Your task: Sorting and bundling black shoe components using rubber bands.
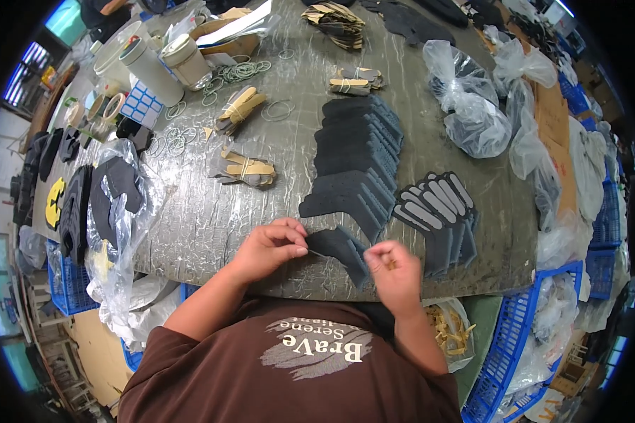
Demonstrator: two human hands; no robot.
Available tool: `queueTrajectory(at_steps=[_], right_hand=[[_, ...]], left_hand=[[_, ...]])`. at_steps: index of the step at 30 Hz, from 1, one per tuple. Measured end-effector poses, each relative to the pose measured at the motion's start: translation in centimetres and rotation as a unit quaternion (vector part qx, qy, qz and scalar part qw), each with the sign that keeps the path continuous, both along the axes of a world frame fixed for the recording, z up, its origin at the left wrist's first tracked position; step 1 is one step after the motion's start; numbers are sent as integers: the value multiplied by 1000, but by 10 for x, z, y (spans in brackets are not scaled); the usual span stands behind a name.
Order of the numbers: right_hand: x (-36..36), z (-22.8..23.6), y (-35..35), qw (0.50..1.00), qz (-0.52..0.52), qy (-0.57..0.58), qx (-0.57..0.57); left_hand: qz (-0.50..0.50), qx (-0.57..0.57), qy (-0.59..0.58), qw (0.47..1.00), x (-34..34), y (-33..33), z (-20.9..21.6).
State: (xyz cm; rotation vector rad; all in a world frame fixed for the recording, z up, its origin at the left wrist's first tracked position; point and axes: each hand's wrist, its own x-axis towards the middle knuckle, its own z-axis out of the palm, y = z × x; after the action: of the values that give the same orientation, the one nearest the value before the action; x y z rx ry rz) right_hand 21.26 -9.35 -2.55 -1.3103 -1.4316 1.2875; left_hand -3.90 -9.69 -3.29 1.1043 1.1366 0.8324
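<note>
A dark grey, angled cut piece (337, 252) lies near the table's front edge, between my hands. Its left end is pinched between the thumb and fingers of my left hand (269, 248). Beside its right edge, my right hand (396, 273) is closed in a pinch; what its fingertips hold, if anything, is hidden. Just beyond, a long overlapping row of similar dark pieces (346, 151) runs away from me. To the right, a smaller fanned group of dark pieces (444, 243) carries light grey oblong patches (423, 211) at its upper ends.
Banded bundles with beige strips (250, 171) lie left of the row. Loose pale rings (236, 72) lie near a white tumbler (150, 70) and a lidded jar (185, 60). Clear plastic bags (473, 106) sit at right. A blue crate (504, 345) stands below the table's right corner.
</note>
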Motion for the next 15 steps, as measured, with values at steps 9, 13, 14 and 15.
queueTrajectory(at_steps=[9,13,14,15], right_hand=[[-20,-23,-9,872,131,-321,345],[-19,-23,-9,856,151,-342,357],[-19,-21,-9,849,161,-349,363],[-20,-20,-9,849,162,-348,363]], left_hand=[[166,-89,58,980,0,-13,3],[121,-98,133,979,-2,-9,6],[115,-85,156,977,-2,-9,5],[109,-71,178,975,-1,-9,5]])
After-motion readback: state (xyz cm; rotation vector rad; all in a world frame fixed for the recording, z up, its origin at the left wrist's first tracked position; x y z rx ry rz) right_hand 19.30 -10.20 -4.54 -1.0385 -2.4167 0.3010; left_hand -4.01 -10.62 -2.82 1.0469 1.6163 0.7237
